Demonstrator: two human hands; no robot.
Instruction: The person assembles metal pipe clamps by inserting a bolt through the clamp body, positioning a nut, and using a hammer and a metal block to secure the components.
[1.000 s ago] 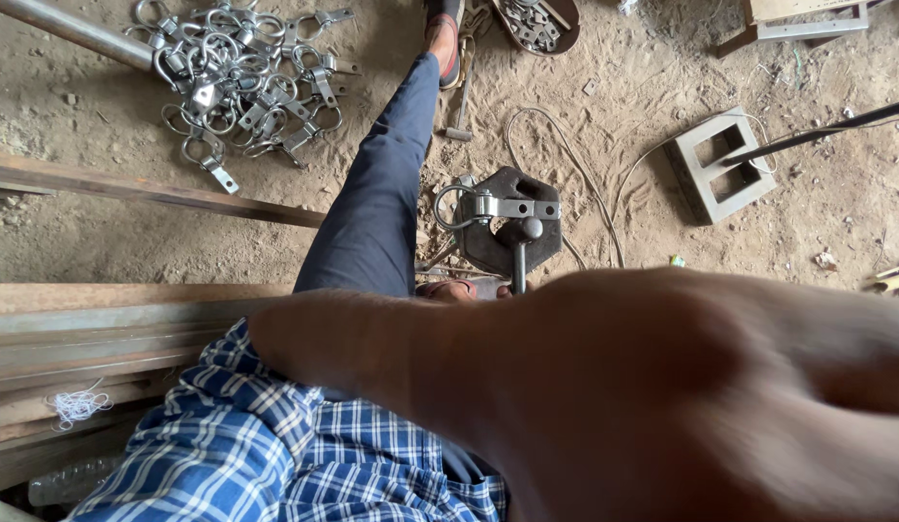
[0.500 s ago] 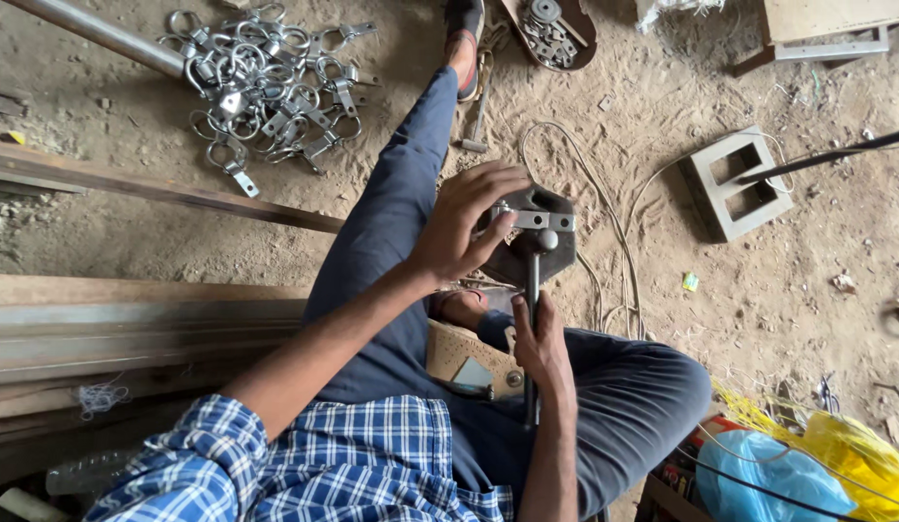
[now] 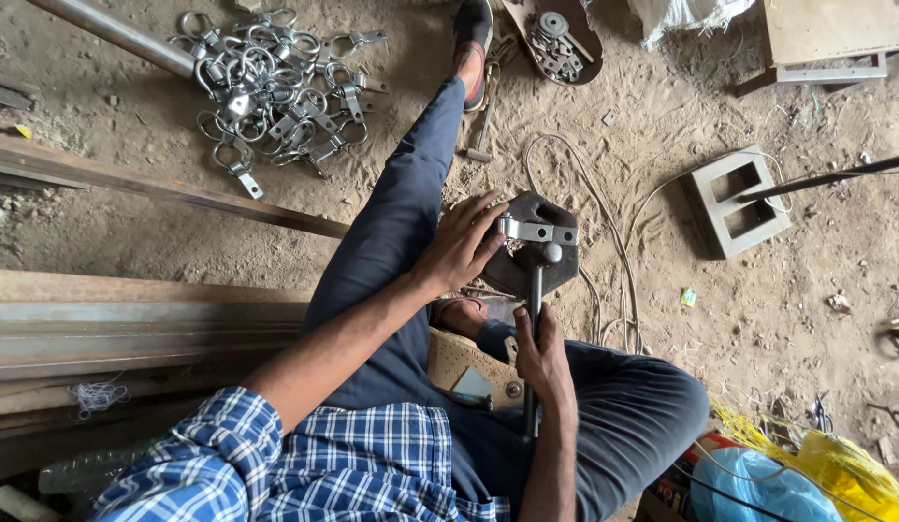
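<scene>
Though scuffed, dark bending jig [image 3: 527, 259]

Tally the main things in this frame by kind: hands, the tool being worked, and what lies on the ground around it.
Hands: 2, left hand and right hand
Bending tool: 1
Lever handle: 1
Flat metal strip: 1
Pile of metal clamps: 1
Concrete block: 1
Total: 7
</scene>
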